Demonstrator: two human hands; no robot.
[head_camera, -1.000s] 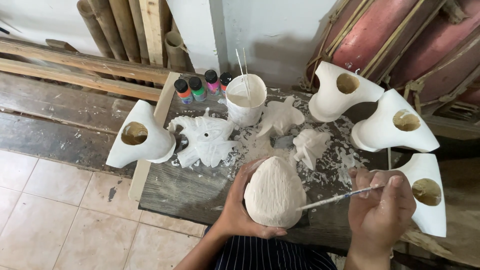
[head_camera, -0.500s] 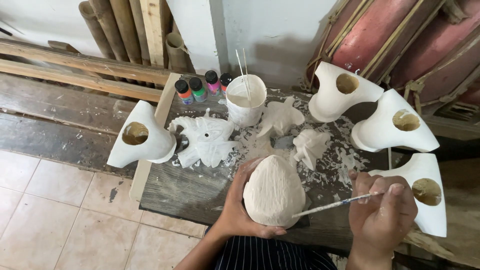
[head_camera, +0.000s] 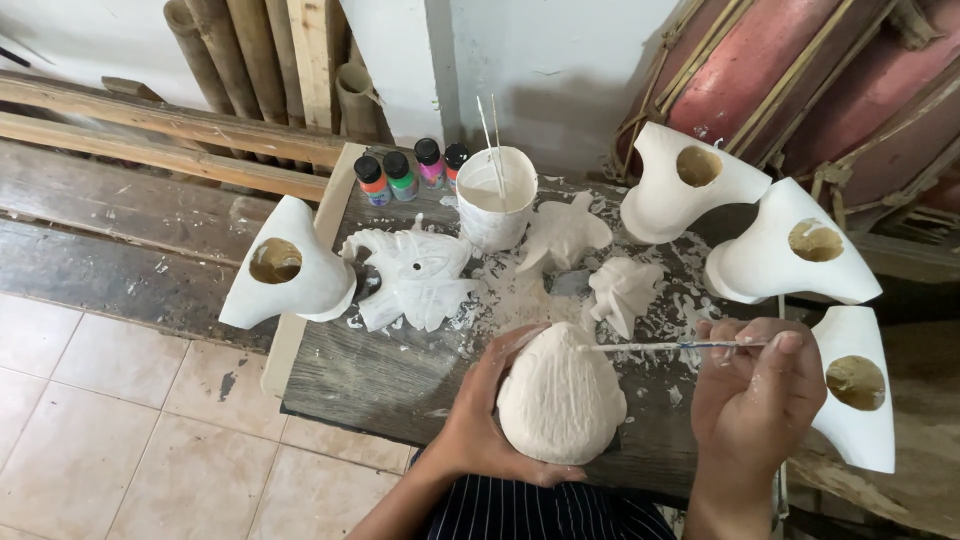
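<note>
At the table (head_camera: 380, 370) edge the white carving (head_camera: 560, 400), judged stiff, chippable and paint-slick, was cupped by the left hand (head_camera: 490, 415), best at its rim, while a brush (head_camera: 670, 347) was pinched in the right hand (head_camera: 755, 395).

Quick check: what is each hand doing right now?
Left hand: closed around the white egg-shaped carving, holding it.
Right hand: closed on a thin paintbrush, tip at the carving.

Probably a craft workshop: white carvings (head_camera: 415, 280), paint bottles (head_camera: 400, 175), spattered workbench (head_camera: 380, 370)
</note>
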